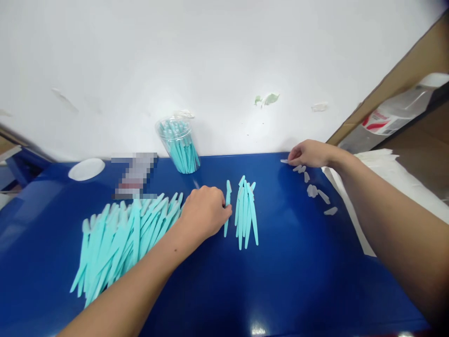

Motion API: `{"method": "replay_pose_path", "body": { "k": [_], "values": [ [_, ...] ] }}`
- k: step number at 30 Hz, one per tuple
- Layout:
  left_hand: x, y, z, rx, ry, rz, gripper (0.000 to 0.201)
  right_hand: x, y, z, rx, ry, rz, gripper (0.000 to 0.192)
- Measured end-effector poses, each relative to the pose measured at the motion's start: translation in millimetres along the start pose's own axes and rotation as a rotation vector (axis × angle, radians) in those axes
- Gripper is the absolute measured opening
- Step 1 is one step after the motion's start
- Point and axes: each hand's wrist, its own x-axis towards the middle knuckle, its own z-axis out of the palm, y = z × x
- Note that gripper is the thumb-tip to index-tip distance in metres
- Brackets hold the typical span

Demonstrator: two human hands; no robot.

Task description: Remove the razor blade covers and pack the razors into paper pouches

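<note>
Across the whole lower view I see the glossy blue table [301, 281], butted against a white wall [210, 56]. On its left part lies the big heap of turquoise plastic sticks [119, 238], fanned out and overlapping, running from near my left forearm toward the table's left edge. A sheet of white paper [345, 206] hangs over the table's right edge beneath my right forearm. At the back, by the wall, a clear tub [178, 145] leans, packed with more of the same turquoise sticks. Left of it a white lid [86, 169] lies flat.

My left hand [206, 211] rests knuckles-up at the table's middle, fingers curled, their tips pinching one single turquoise stick [228, 206] that lies on the table just at the hand's right side, pointing away from me. Just beside that stick, further right and apart from the hand, a small bundle of sticks [246, 210] lies neatly side by side.

My right hand [310, 153] reaches to the far right of the table, fingers drawn together with the tips down on a small clear cap [285, 161]; I cannot tell whether it is gripped or only touched. More clear caps [315, 191] lie scattered in a loose line just below and nearer to me than that hand.
</note>
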Motion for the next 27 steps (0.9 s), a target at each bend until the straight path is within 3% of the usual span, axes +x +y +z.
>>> {"method": "replay_pose_path", "body": {
  "k": [5, 8, 10, 14, 17, 20, 22, 27],
  "values": [
    [6, -1, -5.5, 0.031, -0.027, -0.023, 0.017, -35, -37, 10, 0.187, 0.03, -0.148, 0.018],
    [0, -13, -13.5, -0.006, -0.032, -0.015, 0.016, -63, -63, 36, 0.651, -0.083, -0.258, 0.024],
    [-11, -26, -21.7, -0.05, -0.012, 0.0, 0.017, -78, -77, 57, 0.915, -0.174, -0.255, 0.026],
    [-35, -61, -39.0, -0.199, 0.058, 0.041, 0.038, -95, -99, 88, 1.22, -0.21, -0.209, 0.029],
    [-46, -81, -42.2, -0.358, 0.145, 0.093, 0.051, -99, -110, 99, 1.314, -0.213, -0.221, 0.029],
    [-48, -91, -35.7, -0.397, 0.18, 0.175, 0.048, -102, -118, 107, 1.317, -0.212, -0.233, 0.028],
    [-47, -94, -29.8, -0.42, 0.135, 0.197, 0.046, -105, -121, 112, 1.311, -0.205, -0.233, 0.026],
    [-48, -100, -21.1, -0.609, -0.052, 0.072, 0.044, -114, -119, 121, 1.305, -0.217, -0.201, 0.024]
  ]
}}
